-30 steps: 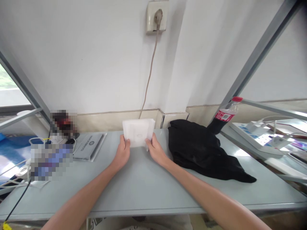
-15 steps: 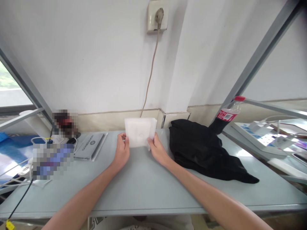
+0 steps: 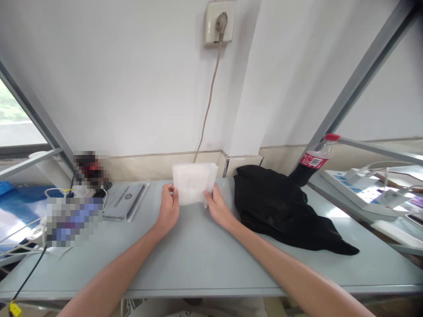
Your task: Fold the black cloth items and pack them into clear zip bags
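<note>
Both my hands hold a stack of thin white sheets [image 3: 192, 181] upright above the grey table [image 3: 205, 259]. My left hand [image 3: 169, 207] pinches its lower left edge between thumb and fingers. At the lower right edge, my right hand [image 3: 218, 206] grips the stack, thumb in front and fingers mostly hidden behind. The sheets look slightly see-through and their right edges are not quite flush. To the right lies a crumpled black cloth [image 3: 277, 207], apart from my right hand. A flat grey packet [image 3: 124, 202] in clear plastic lies left of my left hand.
A cola bottle [image 3: 313, 160] with a red cap stands behind the cloth, beside the metal frame. Cables and blurred items crowd the left end. A power strip [image 3: 357, 191] sits at the right. A plugged cord [image 3: 209, 103] runs down the wall from a socket [image 3: 220, 24].
The hands and the white stack stay almost in place. The stack's face has tilted slightly, and the whole view has shifted a little.
</note>
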`<control>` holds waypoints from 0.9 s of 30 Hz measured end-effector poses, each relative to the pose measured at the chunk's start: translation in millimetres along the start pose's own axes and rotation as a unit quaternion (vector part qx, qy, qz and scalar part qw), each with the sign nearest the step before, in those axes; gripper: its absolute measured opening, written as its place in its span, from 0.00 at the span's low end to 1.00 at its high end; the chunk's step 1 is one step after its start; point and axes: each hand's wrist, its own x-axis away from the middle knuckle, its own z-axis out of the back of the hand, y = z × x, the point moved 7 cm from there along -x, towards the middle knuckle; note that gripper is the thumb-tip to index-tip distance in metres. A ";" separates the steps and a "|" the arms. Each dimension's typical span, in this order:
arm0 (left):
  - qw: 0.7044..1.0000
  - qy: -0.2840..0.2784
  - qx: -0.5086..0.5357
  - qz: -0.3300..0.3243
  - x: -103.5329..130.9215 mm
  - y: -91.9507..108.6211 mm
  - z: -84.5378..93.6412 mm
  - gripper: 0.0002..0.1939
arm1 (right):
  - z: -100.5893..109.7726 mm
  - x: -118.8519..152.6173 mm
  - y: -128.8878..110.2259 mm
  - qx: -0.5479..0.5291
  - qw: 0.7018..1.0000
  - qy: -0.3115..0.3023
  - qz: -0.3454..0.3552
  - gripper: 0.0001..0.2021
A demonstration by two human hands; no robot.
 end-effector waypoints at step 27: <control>0.996 0.008 -0.080 -0.030 -3.3 7.0 5.0 0.13 | 1.9 1.8 -3.7 0.029 1.000 0.004 0.007 0.12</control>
